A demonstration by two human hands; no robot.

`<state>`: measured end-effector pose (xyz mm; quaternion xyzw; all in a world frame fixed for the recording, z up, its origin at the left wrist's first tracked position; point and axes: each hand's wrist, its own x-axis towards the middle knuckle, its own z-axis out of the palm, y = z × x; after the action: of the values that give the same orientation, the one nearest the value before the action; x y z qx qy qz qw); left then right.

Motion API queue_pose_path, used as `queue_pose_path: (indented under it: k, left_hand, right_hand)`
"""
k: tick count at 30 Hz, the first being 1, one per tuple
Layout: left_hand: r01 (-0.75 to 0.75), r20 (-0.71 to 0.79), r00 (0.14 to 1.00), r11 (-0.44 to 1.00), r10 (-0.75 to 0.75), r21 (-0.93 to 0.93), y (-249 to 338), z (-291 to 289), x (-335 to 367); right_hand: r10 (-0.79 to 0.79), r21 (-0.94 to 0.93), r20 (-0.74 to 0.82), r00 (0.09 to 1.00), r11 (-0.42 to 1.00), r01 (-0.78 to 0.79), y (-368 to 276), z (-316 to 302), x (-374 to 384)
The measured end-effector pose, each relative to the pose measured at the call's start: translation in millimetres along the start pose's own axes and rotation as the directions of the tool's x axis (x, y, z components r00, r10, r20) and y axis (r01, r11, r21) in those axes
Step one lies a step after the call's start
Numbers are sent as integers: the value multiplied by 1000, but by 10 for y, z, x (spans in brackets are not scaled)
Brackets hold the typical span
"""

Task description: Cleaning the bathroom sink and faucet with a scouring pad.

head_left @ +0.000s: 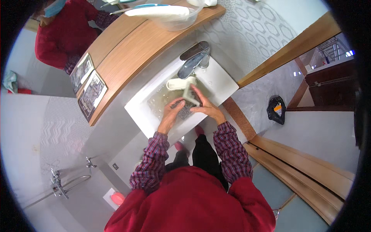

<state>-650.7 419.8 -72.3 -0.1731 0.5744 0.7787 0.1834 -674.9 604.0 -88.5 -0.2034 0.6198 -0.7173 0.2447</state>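
Over the white sink, my two hands meet around a pale, bent, frame-like piece whose kind I cannot make out. My right hand grips its right side, fingers along the upper edge and thumb below. On the other side, the fingertips and thumb of my left hand pinch near its lower left end. A long white object with rounded ends lies in the basin just beyond. Two dark grey, sole-shaped pieces rest by the faucet. Cloudy water and something dark grey show beneath my hands.
A wooden shelf curves behind the sink, bearing a clear plastic tub and a picture-covered booklet. A wooden door frame stands to the right. Beyond it, a black bag sits on the floor. Wall taps are at lower left.
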Motion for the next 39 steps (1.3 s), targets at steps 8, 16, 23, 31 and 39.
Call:
queue_pose_path:
  k: [8, 16, 23, 31, 39]
  left_hand:
    - [-464, -229, 765, 762, 602, 451, -115, 447, 986]
    - [-446, 41, 594, 287, 803, 848, -504, 878, 1488]
    - [-640, 384, 559, 89, 735, 763, -439, 1049, 1289]
    - [-514, 441, 616, -91, 653, 853, -485, 1291, 999]
    - [-134, 319, 705, -323, 634, 937, -44, 1653, 1875]
  right_hand:
    - [-35, 108, -752, 658, 979, 175, 267, -77, -234]
    - [52, 358, -753, 656, 869, 342, 255, -80, -296]
    - [37, 348, -792, 609, 847, 402, 331, -204, -368]
    - [34, 268, -771, 636, 923, 275, 284, -262, -541]
    - [15, 286, -801, 599, 888, 361, 99, -253, -443]
